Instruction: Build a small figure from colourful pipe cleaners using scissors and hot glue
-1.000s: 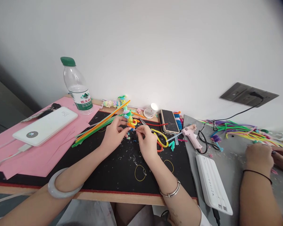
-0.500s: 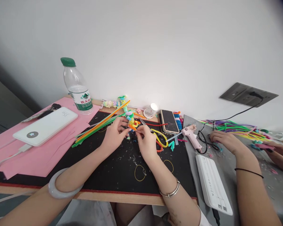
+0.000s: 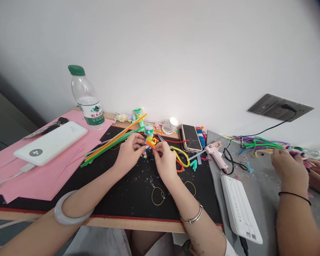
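Observation:
Between my hands, over the black mat [image 3: 122, 199], is a small colourful pipe-cleaner figure [image 3: 150, 138] with a green and lilac top, yellow middle and orange part. My left hand [image 3: 132, 151] pinches its lower left side. The fingertips of my right hand [image 3: 164, 158] are closed at its orange part on the right. Loose orange and green pipe cleaners [image 3: 109, 145] lie left of my left hand. Yellow-handled scissors [image 3: 182, 156], partly hidden, rest just right of my right hand. Fine details of the figure are too small to tell.
A water bottle [image 3: 89, 103], white power bank [image 3: 53, 142] and pink paper [image 3: 50, 181] are at left. Behind stand a paper cup [image 3: 170, 125] and phone [image 3: 191, 138]. Rightward are a glue gun [image 3: 216, 155], another power bank [image 3: 241, 209] and another person's hands [image 3: 290, 170].
The other person's near hand has moved right, away from the glue gun cord, toward their other hand. The figure between my fingers has shifted slightly and stands a little more upright.

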The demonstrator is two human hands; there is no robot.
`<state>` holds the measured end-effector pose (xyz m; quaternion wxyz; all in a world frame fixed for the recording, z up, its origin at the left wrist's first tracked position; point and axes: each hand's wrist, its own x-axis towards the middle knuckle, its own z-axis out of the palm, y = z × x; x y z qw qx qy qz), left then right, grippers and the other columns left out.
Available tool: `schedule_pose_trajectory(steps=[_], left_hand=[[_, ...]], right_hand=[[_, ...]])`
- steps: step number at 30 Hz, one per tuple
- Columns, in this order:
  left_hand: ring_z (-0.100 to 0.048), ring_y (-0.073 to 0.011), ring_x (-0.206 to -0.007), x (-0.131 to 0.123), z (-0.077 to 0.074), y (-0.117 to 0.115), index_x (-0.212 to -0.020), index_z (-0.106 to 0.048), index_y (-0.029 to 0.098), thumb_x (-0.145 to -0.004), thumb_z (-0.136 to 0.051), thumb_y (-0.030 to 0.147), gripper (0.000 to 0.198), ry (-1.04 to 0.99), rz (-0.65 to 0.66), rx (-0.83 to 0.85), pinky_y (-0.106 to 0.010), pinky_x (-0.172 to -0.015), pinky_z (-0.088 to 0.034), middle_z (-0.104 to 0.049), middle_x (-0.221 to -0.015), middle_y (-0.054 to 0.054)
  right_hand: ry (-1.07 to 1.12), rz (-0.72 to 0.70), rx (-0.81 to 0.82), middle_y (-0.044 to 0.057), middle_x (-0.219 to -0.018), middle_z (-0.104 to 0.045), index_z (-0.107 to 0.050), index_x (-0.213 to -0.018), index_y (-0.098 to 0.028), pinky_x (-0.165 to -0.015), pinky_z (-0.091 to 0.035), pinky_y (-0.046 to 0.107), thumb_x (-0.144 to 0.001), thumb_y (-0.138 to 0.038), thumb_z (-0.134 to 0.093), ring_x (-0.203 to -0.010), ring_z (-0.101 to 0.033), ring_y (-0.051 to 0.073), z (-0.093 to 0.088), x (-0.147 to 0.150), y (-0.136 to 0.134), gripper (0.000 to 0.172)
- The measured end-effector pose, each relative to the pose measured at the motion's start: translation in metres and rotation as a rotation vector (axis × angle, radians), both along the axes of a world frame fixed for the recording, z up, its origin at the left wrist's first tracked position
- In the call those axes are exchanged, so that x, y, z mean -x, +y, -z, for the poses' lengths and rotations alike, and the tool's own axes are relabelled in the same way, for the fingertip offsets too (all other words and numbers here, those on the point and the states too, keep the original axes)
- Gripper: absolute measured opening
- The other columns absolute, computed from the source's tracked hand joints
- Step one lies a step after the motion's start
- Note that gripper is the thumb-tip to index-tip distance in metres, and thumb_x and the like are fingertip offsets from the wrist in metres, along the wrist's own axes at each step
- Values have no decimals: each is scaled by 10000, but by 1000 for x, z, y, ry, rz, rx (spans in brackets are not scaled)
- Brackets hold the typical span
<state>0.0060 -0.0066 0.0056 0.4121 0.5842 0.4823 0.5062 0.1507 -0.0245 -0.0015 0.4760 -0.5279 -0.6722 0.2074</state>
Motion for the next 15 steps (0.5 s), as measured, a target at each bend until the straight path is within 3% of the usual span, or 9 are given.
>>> schedule_pose_trajectory(steps=[15], left_hand=[[-621,-105,-525,0,1,0,-926,-461,207,-738,-643,240,263,-21,5,22,-249,-506,-539,-619,-851,8]], right_hand=[[3,-17,25,-2,-769,-672,-455,-838,-234,-677,-521,266,-812,-119,-522,-747,-697,178,-2,1,0,136]])
